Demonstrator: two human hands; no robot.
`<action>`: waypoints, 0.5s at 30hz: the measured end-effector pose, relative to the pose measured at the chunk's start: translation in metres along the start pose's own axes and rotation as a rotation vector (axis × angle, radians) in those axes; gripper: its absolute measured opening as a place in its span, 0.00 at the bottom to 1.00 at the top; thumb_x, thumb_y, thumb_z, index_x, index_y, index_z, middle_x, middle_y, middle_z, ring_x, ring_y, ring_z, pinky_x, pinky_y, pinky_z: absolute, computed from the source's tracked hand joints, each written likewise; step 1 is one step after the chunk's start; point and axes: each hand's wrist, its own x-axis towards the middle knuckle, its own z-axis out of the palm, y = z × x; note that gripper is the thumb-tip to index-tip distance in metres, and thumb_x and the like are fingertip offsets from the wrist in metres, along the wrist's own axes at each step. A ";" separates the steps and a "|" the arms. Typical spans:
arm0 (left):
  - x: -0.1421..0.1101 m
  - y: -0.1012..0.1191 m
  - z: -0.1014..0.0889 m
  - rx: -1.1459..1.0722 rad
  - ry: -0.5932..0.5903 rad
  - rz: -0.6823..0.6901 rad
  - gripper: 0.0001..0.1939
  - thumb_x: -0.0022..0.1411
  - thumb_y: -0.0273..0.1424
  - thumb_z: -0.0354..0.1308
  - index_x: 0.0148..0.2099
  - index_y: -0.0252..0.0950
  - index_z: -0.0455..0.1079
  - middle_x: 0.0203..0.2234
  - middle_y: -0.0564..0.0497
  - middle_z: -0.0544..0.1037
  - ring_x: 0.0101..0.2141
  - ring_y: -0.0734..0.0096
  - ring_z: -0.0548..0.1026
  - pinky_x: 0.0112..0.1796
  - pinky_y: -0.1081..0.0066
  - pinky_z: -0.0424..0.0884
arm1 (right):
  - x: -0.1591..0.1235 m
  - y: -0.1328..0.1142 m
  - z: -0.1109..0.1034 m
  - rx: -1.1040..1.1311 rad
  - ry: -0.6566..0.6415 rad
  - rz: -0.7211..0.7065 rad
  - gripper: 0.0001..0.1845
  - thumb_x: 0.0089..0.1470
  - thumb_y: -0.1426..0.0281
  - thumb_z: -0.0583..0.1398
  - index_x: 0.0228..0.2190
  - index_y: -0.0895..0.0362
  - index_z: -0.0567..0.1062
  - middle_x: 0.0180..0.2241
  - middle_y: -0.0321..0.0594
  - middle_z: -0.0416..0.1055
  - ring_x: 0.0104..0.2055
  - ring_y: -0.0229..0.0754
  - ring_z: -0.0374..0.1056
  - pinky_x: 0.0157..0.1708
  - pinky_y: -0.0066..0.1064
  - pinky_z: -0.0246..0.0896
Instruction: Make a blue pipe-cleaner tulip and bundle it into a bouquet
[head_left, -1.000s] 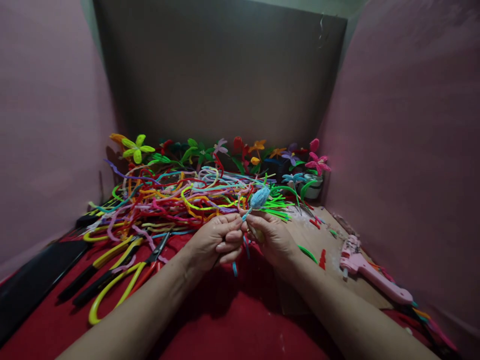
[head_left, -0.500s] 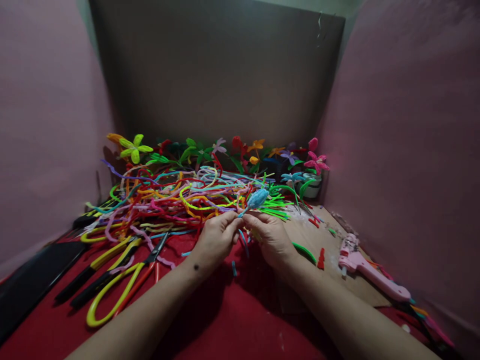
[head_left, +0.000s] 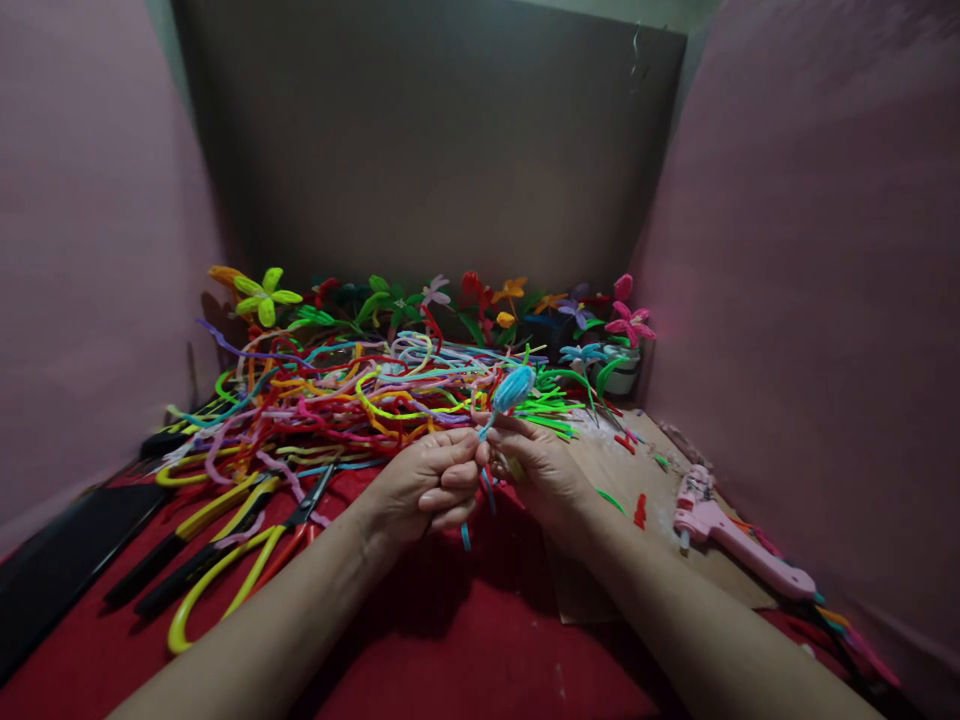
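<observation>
My left hand (head_left: 427, 480) and my right hand (head_left: 541, 468) meet in the middle of the view, both pinched on the thin stem of a light blue pipe-cleaner bud (head_left: 514, 387). The fuzzy bud sticks up and to the right just above my fingers. The stem's loose blue end (head_left: 466, 537) hangs down below my left hand's curled fingers. Right behind the hands lies a big tangle of coloured pipe cleaners (head_left: 337, 395) on the red cloth (head_left: 465, 640).
Yellow-handled scissors (head_left: 225, 575) and dark tools lie at the left. A pink glue gun (head_left: 731, 545) rests on cardboard (head_left: 652, 500) at the right. Finished pipe-cleaner flowers (head_left: 630, 325) line the dark back board. Pink walls close in both sides.
My left hand's fingers curled back into a fist on the stem after opening slightly. The blue bud turned and rose a little. The view shifted slightly.
</observation>
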 end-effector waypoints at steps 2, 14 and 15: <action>-0.001 0.000 -0.001 -0.024 -0.025 -0.015 0.08 0.61 0.31 0.49 0.32 0.33 0.66 0.11 0.64 0.52 0.08 0.88 0.41 0.08 0.84 0.52 | 0.000 -0.001 0.001 0.013 -0.019 -0.002 0.10 0.37 0.72 0.66 0.28 0.58 0.77 0.20 0.34 0.70 0.21 0.30 0.60 0.21 0.22 0.50; 0.005 -0.007 0.015 0.964 0.549 0.387 0.08 0.55 0.33 0.55 0.27 0.35 0.68 0.15 0.56 0.65 0.16 0.80 0.61 0.20 0.79 0.57 | -0.001 0.006 0.002 -0.031 0.132 -0.136 0.05 0.38 0.71 0.65 0.23 0.59 0.76 0.22 0.34 0.69 0.24 0.32 0.60 0.27 0.26 0.55; 0.005 -0.009 0.015 1.028 0.579 0.442 0.08 0.55 0.32 0.55 0.25 0.35 0.68 0.15 0.56 0.65 0.18 0.79 0.61 0.22 0.78 0.57 | -0.001 0.007 0.002 -0.026 0.136 -0.133 0.05 0.38 0.71 0.65 0.23 0.59 0.76 0.22 0.34 0.69 0.24 0.32 0.61 0.28 0.26 0.55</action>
